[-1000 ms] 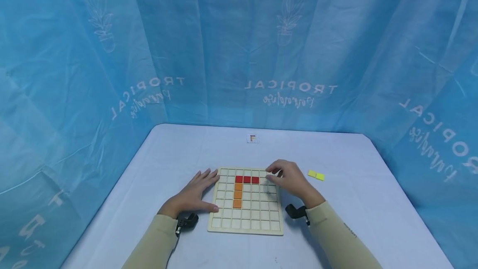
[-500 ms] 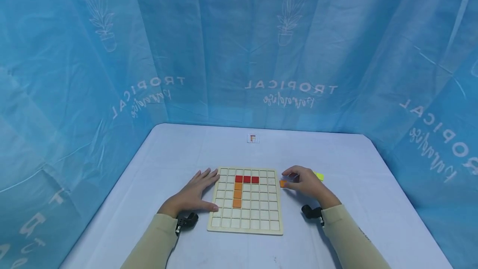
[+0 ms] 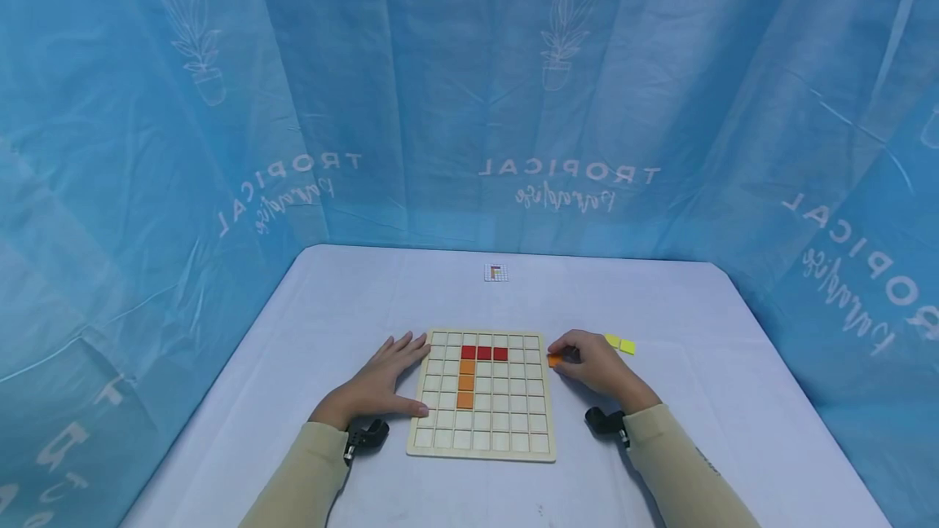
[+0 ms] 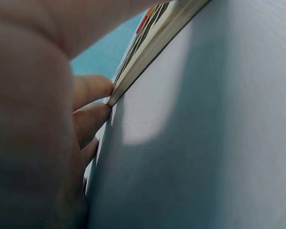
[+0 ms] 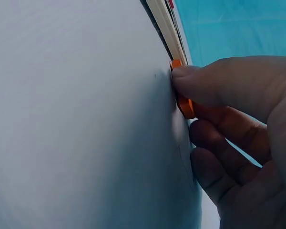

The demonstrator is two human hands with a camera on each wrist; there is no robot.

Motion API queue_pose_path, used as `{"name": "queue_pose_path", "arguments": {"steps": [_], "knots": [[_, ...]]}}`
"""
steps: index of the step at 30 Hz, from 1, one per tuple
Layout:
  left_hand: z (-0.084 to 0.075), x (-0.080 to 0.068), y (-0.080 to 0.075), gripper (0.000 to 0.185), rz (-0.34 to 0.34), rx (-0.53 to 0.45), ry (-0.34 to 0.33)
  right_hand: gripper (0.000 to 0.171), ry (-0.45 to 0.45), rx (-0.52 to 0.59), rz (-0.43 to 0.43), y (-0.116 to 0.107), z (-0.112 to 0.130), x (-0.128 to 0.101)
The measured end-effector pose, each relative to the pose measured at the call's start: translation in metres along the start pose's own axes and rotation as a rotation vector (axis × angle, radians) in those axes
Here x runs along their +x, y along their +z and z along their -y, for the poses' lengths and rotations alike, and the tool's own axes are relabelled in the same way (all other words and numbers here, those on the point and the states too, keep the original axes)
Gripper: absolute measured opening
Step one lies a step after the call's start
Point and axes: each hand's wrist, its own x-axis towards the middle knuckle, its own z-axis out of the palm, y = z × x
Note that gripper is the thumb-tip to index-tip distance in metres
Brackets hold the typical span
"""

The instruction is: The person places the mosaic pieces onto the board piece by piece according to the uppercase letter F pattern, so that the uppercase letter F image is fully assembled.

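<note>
A square wooden grid board lies flat on the table. Three red tiles form a row near its top, and three orange tiles run down from the row's left end. My left hand rests at the board's left edge with fingers spread and thumb on the rim; in the left wrist view its fingertips touch the board's corner. Just beyond the right edge, my right hand pinches a loose orange tile between thumb and index finger, low against the tabletop.
Two yellow tiles lie on the table behind my right hand. A small card with a coloured grid pattern lies near the far edge. Blue printed curtains surround the white table at the back and sides.
My right hand has moved from over the board's upper right to the table beside it, and now pinches the loose orange tile. My left hand has stayed in place.
</note>
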Motion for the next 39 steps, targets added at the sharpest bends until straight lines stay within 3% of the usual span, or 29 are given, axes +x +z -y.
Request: {"name": "queue_pose_path", "arguments": {"steps": [21,31,39], "knots": [[-0.001,0.000,-0.001,0.121,0.001,0.004,-0.002,0.027,-0.016,0.067,-0.044,-0.001,-0.001,-0.001],[-0.001,0.000,-0.001,0.120,-0.005,-0.009,0.013,0.027,-0.146,0.090,-0.057,-0.005,0.017,-0.006],[-0.002,-0.001,-0.002,0.119,-0.010,-0.011,0.015,0.024,-0.282,0.133,-0.010,0.003,0.040,-0.010]]}}
